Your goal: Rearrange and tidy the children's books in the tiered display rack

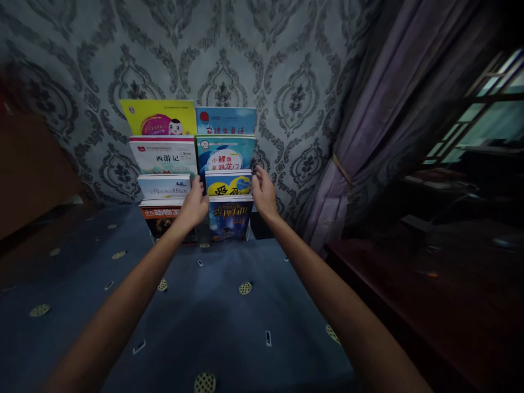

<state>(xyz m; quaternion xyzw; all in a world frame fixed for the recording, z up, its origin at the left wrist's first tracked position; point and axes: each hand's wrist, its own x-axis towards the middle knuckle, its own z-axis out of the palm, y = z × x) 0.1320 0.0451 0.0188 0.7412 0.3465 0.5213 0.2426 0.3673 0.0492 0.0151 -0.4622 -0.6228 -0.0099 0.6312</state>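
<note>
Two columns of upright books stand in stepped rows against the wall. My left hand (195, 203) is between the columns, its fingers closed at the left edge of a blue-and-yellow book (229, 184). At that book's right edge, my right hand (264, 191) grips with the thumb in front and the fingers partly hidden behind. Directly before it stands a dark blue book (230, 218); behind rise a teal book (226, 153) and a light blue one (226, 117). The left column has a yellow book (159, 112), a white one (164, 155), a pale blue one (164, 186) and an orange-and-black one (161, 215).
A dark blue patterned cloth (221, 327) covers the surface under the books. Patterned wallpaper (286, 98) is behind. A tied purple curtain (331, 185) hangs at right, beside a dark red wooden edge (368, 284). A brown box-like object (33, 169) is at far left.
</note>
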